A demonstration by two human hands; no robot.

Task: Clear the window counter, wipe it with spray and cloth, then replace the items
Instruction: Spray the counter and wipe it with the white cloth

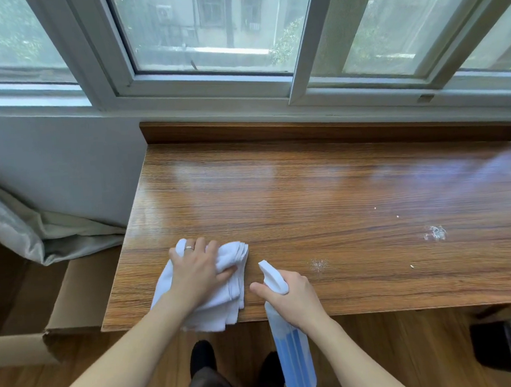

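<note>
One wide window [206, 30] runs across the back wall, its pale frames shut above a dark wood ledge. Under it stands the table [339, 193], brown wood grain, glossy with window light, bare across most of its top. To its left a cardboard box [74, 296] sits against the table's side, with a grey sheet [24, 227] bunched over its far end. The cloth [231, 297], white and folded, lies at the table's near left corner and hangs a little over the front edge. The left hand [198, 273] presses down on it, fingers curled into the fabric, a ring on one finger. The bottle [292, 351], clear with blue liquid and a white spray head, hangs past the front edge, nozzle aimed over the table. The right hand [295, 299] grips its neck, forefinger stretched out beside the nozzle. Two small whitish spots [435, 232] and a few crumbs mark the wood to the right.
</note>
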